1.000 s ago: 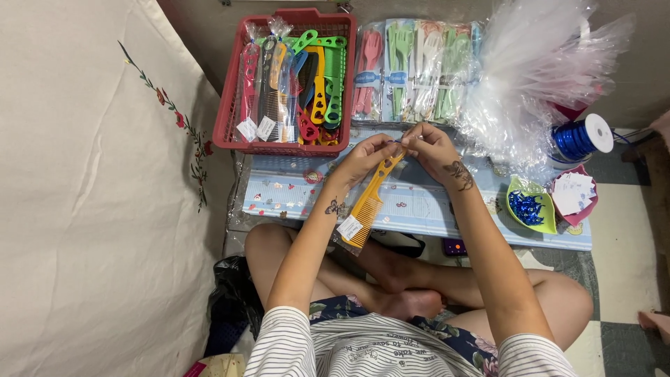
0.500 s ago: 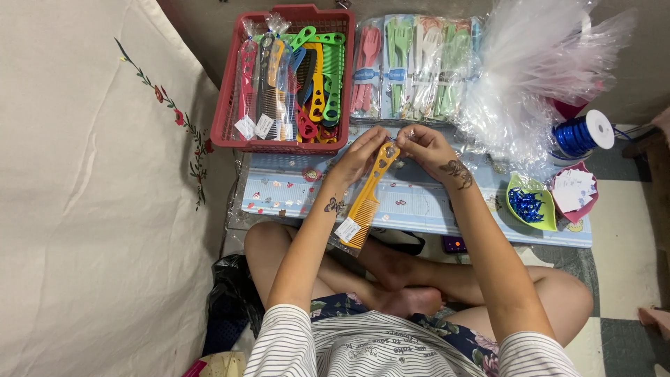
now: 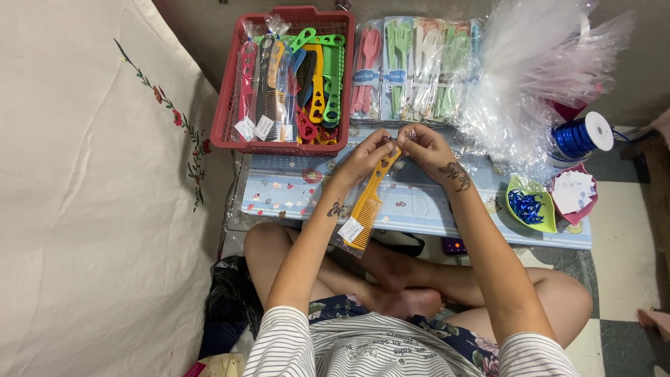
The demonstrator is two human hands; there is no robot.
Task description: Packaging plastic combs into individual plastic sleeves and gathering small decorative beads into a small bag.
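Both hands met at the top of an orange comb (image 3: 370,202) sealed in a clear sleeve: the left hand (image 3: 366,155) pinched the handle end from the nine o'clock side, and the right hand (image 3: 422,148) closed its fingertips on the sleeve's top at three o'clock, the two nearly touching. The comb hung from that grip toward seven o'clock, tilted, its teeth over the front edge of a low table with a blue patterned top (image 3: 419,202), with a white tag (image 3: 351,230) at its lower end. At eleven o'clock from the hands sat a red plastic basket (image 3: 227,105) filled with bagged and loose combs in red, yellow, green and blue. At twelve o'clock lay a row of packaged pastel comb sets (image 3: 412,66). Toward two o'clock rose a heap of clear plastic bags (image 3: 537,63), and beyond it a spool of blue ribbon (image 3: 579,136). At four o'clock stood a green dish of blue pieces (image 3: 530,206), just beside a pink dish of white tags (image 3: 574,192).
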